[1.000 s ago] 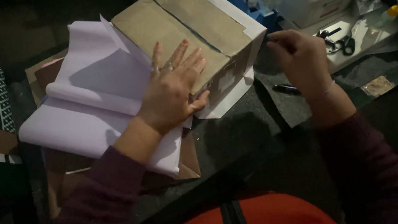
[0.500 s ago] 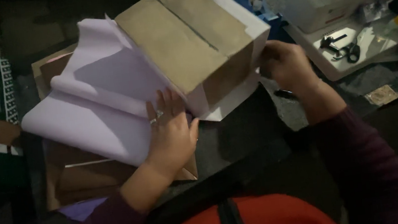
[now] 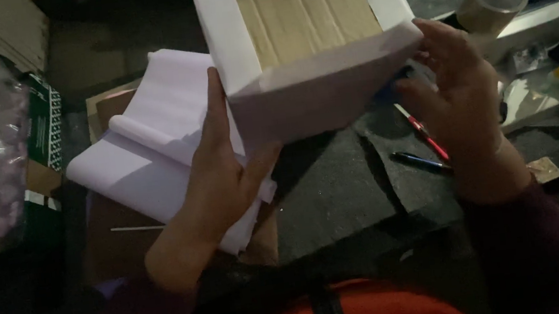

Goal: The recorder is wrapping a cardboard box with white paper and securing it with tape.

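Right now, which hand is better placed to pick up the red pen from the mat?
Probably the right hand. It is at the box's right end, close above the red pen. The left hand is at the box's other end, over the white paper, and would have to cross under the box.

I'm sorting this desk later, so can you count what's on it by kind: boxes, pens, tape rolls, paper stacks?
Cardboard box half wrapped in white paper, held between the left hand and the right hand: 1
Pens: 2 (red pen, dark pen)
Roll of brown tape: 1
Stack of white paper sheets: 1
Total: 5
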